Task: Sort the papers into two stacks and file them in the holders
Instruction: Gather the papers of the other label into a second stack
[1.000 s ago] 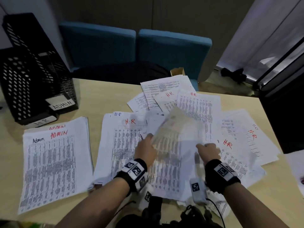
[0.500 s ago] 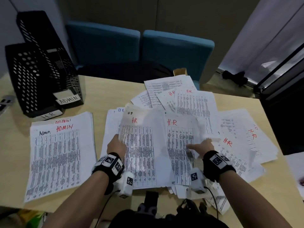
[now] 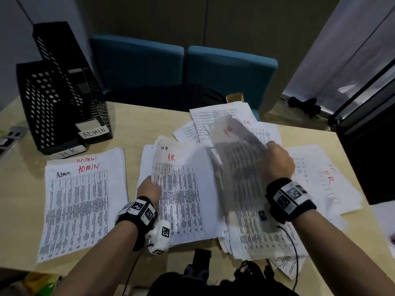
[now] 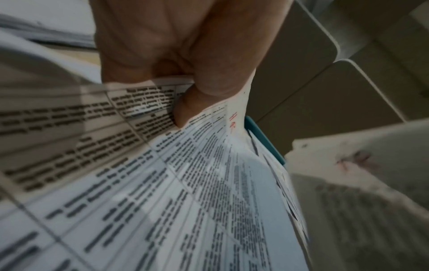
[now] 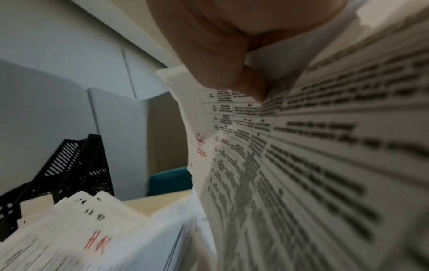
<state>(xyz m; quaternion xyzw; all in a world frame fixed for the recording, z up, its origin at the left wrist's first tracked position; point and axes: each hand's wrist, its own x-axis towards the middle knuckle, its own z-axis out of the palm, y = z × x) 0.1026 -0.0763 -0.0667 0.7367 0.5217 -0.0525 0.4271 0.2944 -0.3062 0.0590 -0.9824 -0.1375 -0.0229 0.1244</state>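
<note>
ADMIN stack (image 3: 83,201) lies squared at my left; HR stack (image 3: 181,197) beside it; loose HR sheets (image 3: 316,174) fan rightward; two black holders (image 3: 64,99) stand upright behind.

Background stuff around the worktop

Light wood worktop (image 3: 136,124) with two teal chairs (image 3: 136,60) pushed in on the far side, side by side, something dark lying across their seats. A bit of brown cardboard (image 3: 235,97) pokes up just past the far edge. Pale partition panels (image 3: 346,50) off to the right with a small black object (image 3: 305,105) on the floor by their base, and a dark cabinet (image 3: 372,159) at the right edge. Some grey gadget (image 3: 10,135) sits at the far left, too cropped to tell.
</note>
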